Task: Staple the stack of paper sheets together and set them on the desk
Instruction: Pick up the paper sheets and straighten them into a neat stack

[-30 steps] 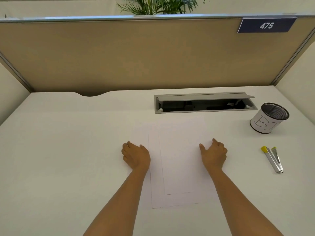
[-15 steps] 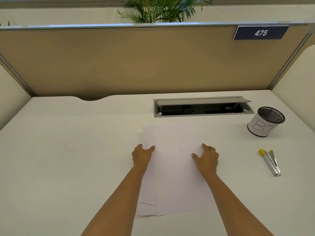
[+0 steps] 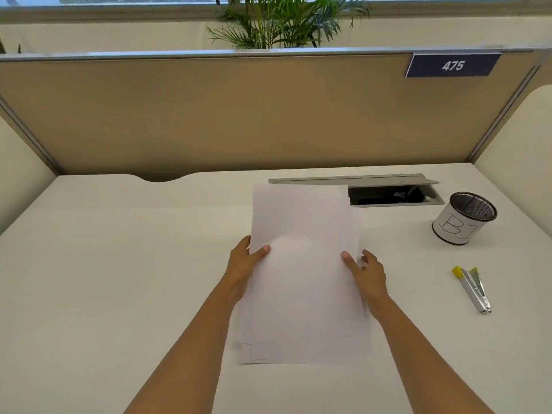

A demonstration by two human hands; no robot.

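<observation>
- The left hand [image 3: 243, 261] grips the left edge of the stack of paper sheets [image 3: 304, 273], thumb on top of the sheets and the other fingers hidden beneath.
- The right hand [image 3: 366, 271] holds the right edge, thumb pressed on the top sheet; one finger shows just past the paper's edge and the rest are tucked out of sight.
- Both hands are closed on the paper, one at each side at about mid-height of the stack.
- The sheets are not squared: lower corners fan out at the near left, and a second edge shows along the right side.
- The far edge of the stack covers the left part of the grey cable tray [image 3: 394, 194] set into the desk [image 3: 119, 264]; whether the near edge rests on the desk I cannot tell.
- A stapler [image 3: 473, 289] with yellow tips lies on the desk well to the right of the right hand.
- A mesh pen cup [image 3: 463, 219] stands far right, beyond the stapler.
- The desk is bare to the left and near the body; a tan partition [image 3: 239, 115] closes the far side.
</observation>
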